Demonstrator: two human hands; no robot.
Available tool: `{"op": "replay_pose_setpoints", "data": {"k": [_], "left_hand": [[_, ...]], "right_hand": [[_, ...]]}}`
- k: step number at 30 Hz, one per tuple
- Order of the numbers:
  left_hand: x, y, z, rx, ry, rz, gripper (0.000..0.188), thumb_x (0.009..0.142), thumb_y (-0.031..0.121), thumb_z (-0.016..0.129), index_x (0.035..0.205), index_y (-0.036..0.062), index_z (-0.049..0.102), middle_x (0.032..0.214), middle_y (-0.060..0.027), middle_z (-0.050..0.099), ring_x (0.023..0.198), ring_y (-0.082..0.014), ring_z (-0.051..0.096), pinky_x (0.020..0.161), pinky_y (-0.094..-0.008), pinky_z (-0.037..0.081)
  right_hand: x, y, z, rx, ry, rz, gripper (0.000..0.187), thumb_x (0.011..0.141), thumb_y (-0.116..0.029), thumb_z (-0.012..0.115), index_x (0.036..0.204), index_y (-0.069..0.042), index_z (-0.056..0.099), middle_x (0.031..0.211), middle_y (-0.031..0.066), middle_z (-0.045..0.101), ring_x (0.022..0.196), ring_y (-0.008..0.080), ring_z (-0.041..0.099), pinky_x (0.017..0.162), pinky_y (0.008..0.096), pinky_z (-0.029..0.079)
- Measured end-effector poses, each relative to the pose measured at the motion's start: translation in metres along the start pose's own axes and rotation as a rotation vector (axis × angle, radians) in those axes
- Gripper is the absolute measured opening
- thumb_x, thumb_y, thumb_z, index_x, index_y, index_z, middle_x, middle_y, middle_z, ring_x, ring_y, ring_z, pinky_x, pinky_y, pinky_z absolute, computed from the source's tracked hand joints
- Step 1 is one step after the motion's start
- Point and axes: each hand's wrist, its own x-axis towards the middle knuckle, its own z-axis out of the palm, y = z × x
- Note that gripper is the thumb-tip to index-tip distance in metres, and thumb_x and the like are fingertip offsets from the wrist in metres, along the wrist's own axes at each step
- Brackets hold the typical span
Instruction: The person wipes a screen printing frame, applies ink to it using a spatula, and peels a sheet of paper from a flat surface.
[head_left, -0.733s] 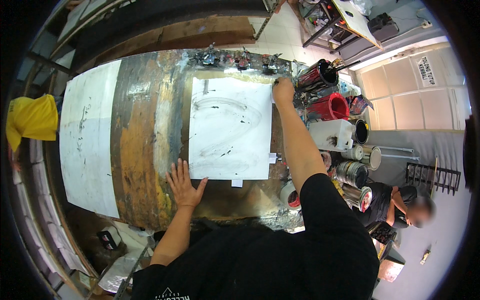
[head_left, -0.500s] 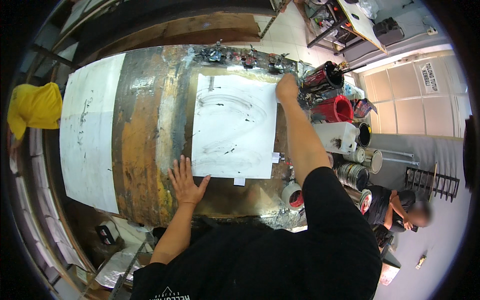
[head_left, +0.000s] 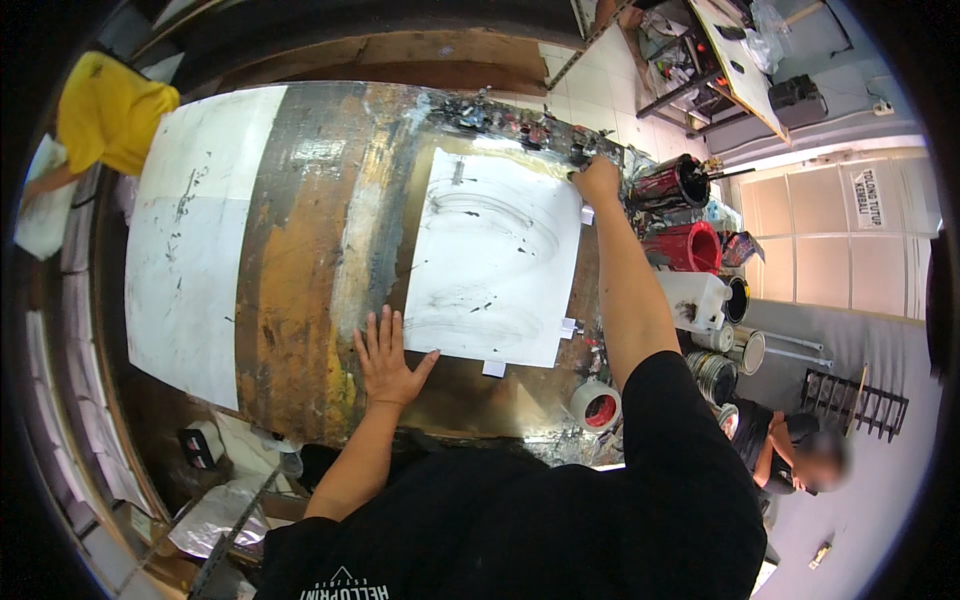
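Observation:
A white sheet of paper (head_left: 490, 265) with dark smears and specks lies flat on the stained table (head_left: 290, 250). My left hand (head_left: 390, 360) rests palm down at the sheet's near left corner, fingers spread and thumb beside the lower edge. At the far right corner is my right hand (head_left: 597, 184), its fingers curled and partly hidden; whether they pinch anything does not show. Small white tabs (head_left: 494, 369) stick out along the sheet's near and right edges. Dark, ink-caked metal clamps (head_left: 530, 130) line the table's far edge, close to my right hand.
A larger white sheet (head_left: 190, 260) covers the table's left end. A tape roll (head_left: 597, 406) sits near the front right. Red ink buckets (head_left: 690, 247), a white jug (head_left: 690, 300) and several cans stand to the right. One person in yellow (head_left: 115, 115) is at left, another (head_left: 780, 440) at right.
My right hand has shifted slightly off the sheet's corner, uncovering a white tab on the right edge. My left hand stays put. The person in yellow has moved, and my view has shifted.

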Motion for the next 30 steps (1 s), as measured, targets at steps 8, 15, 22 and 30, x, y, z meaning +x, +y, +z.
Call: {"op": "replay_pose_setpoints", "data": {"k": [8, 15, 22, 30], "left_hand": [[-0.003, -0.002, -0.006, -0.067, 0.038, 0.006, 0.095, 0.085, 0.067, 0.052, 0.149, 0.0004, 0.029, 0.159, -0.0138, 0.023, 0.148, -0.0343, 0.013, 0.119, -0.0552, 0.001], [-0.007, -0.004, -0.005, -0.072, 0.026, 0.001, 0.088, 0.092, 0.066, 0.041, 0.152, 0.0048, 0.025, 0.162, -0.0078, 0.016, 0.149, -0.0299, 0.008, 0.12, -0.0531, -0.002], [-0.008, -0.009, -0.004, -0.104, 0.108, 0.03, 0.082, 0.094, 0.06, 0.042, 0.15, 0.0022, 0.029, 0.159, -0.0129, 0.022, 0.148, -0.033, 0.012, 0.119, -0.0541, -0.001], [-0.014, -0.012, 0.001, -0.144, 0.113, 0.054, 0.076, 0.097, 0.054, 0.041, 0.15, 0.0, 0.029, 0.159, -0.0146, 0.022, 0.148, -0.0336, 0.013, 0.119, -0.0544, 0.0]], "right_hand": [[-0.048, -0.091, -0.043, 0.127, 0.133, -0.213, 0.017, 0.074, -0.001, 0.06, 0.09, 0.0, 0.061, 0.087, 0.0281, 0.065, 0.088, 0.0469, 0.063, 0.077, 0.0505, 0.05], [-0.148, -0.181, -0.125, 0.323, 0.072, -0.393, 0.012, 0.077, -0.001, 0.062, 0.085, 0.0, 0.054, 0.081, 0.0254, 0.063, 0.082, 0.0442, 0.062, 0.072, 0.0487, 0.048], [-0.228, -0.191, -0.139, 0.311, 0.066, -0.576, 0.014, 0.08, 0.0, 0.062, 0.085, -0.001, 0.049, 0.079, 0.0224, 0.057, 0.079, 0.0432, 0.058, 0.068, 0.0491, 0.045], [-0.281, -0.182, -0.156, 0.332, 0.158, -0.699, 0.017, 0.075, 0.003, 0.068, 0.081, -0.003, 0.053, 0.079, 0.0154, 0.058, 0.076, 0.0368, 0.058, 0.066, 0.0449, 0.046]]}}
